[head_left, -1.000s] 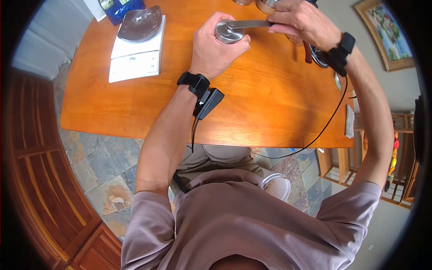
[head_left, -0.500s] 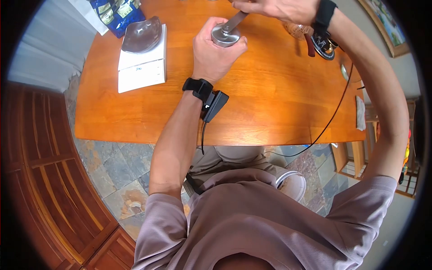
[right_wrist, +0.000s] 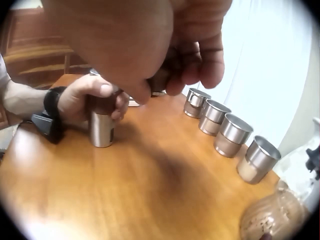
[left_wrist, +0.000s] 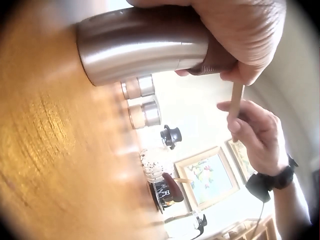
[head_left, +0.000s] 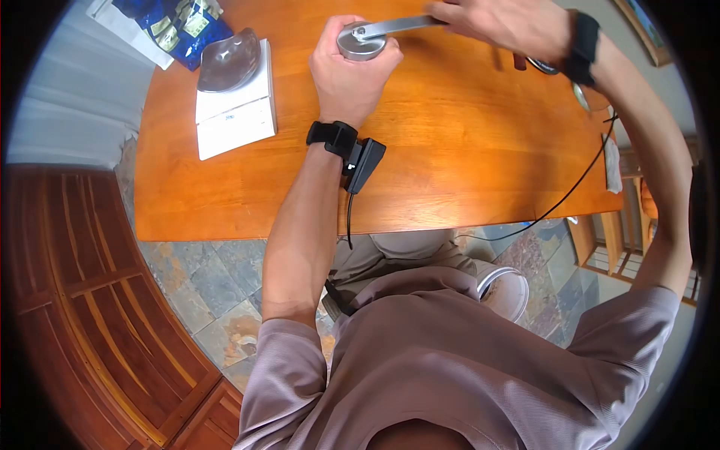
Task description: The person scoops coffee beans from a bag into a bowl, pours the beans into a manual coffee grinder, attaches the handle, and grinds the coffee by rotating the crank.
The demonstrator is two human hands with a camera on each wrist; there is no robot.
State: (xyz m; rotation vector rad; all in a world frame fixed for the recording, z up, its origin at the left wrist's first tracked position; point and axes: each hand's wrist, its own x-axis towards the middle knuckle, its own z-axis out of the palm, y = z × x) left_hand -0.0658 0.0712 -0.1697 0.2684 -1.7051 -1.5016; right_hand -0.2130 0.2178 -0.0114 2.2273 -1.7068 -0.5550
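Note:
My left hand [head_left: 349, 86] grips a hand coffee grinder [left_wrist: 140, 47], a steel cylinder with a dark brown band, wrapping its upper part. The grinder stands upright on the wooden table in the right wrist view. From its round steel lid [head_left: 361, 46] a flat crank handle [head_left: 403, 25] reaches out to the right. At the far end of that crank, the curled fingers of my right hand [head_left: 506, 26] hold it; the knob itself is hidden by them. Left of the grinder, a dark curved dish [head_left: 229, 61] lies on a white scale [head_left: 236, 124].
Several steel cups [right_wrist: 234, 134] stand in a row along the table's far side. Nearby is a glass carafe [right_wrist: 272, 220]. A blue bag [head_left: 184, 34] sits at the back left. A black cable [head_left: 574, 196] hangs over the right side, near a grey cloth [head_left: 613, 165].
My right hand has swung the crank round, first toward the far left, then back out to the right. My left hand keeps its hold on the grinder. The head view has shifted slightly.

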